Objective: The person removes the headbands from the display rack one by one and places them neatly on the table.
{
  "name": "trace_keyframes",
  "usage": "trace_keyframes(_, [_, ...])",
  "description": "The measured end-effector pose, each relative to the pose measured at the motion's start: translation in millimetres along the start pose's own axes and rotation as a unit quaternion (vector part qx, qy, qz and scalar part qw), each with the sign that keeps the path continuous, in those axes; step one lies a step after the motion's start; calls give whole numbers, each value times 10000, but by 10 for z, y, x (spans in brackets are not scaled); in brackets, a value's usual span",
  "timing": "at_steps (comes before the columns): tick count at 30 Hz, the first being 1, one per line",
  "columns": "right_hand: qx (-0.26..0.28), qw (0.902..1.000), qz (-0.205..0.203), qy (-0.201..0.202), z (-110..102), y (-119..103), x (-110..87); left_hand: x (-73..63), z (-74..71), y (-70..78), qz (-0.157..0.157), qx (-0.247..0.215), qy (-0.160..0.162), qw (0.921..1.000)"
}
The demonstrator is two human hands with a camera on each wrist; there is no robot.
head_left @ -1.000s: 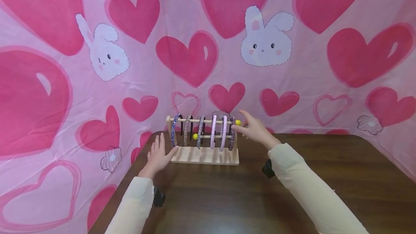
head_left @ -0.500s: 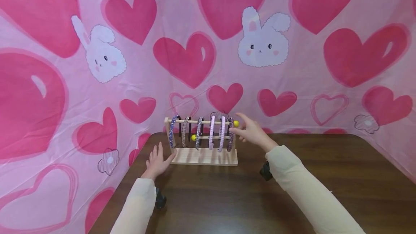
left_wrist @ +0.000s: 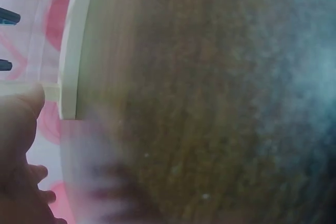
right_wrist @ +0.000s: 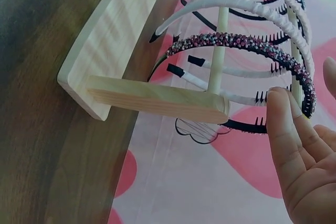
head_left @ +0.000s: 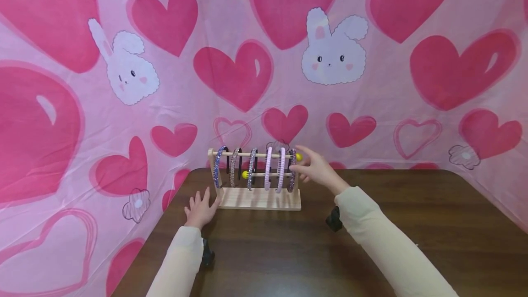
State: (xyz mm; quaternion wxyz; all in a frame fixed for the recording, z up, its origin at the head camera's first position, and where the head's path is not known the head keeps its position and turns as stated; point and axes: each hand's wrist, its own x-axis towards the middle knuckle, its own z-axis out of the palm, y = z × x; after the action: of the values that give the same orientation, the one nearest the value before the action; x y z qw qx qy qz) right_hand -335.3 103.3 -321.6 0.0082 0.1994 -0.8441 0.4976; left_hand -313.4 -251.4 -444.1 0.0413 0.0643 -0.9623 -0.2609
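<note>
In the head view, a wooden headband rack (head_left: 260, 200) stands on the table with several headbands hung on its upper rod. From left come a blue glittery headband (head_left: 217, 168), a brownish beaded one (head_left: 233, 168) and a silver one (head_left: 250, 171). Two pale pink headbands sit further right, then a dark beaded headband (right_wrist: 252, 45) with purple and silver beads. My right hand (head_left: 319, 171) is at that beaded headband, thumb and fingers apart; in the right wrist view fingertips overlap its end, contact unclear. My left hand (head_left: 201, 210), fingers spread, is beside the rack's left end.
A yellow ball (head_left: 299, 156) caps the upper rod's right end, beside my right hand. Another yellow ball (head_left: 245, 174) ends the lower rod. The brown table (head_left: 264, 251) backs onto a pink curtain (head_left: 231, 22) with hearts and rabbits.
My right hand has moved slightly left and down, closer to the beaded headband at the right end. My left hand has shifted a little down, toward me. The headbands hang as before.
</note>
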Motion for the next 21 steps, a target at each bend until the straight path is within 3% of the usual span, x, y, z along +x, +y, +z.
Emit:
trace_keyframes(8, [254, 9995, 92, 142, 53, 12, 32, 32, 93, 23, -215, 8, 127, 9997])
trace_keyframes(14, [300, 9988, 160, 353, 93, 1, 34, 24, 145, 24, -111, 66, 368, 9992])
trace_keyframes(21, [430, 9981, 95, 426, 106, 15, 43, 19, 153, 27, -28, 51, 441, 9990])
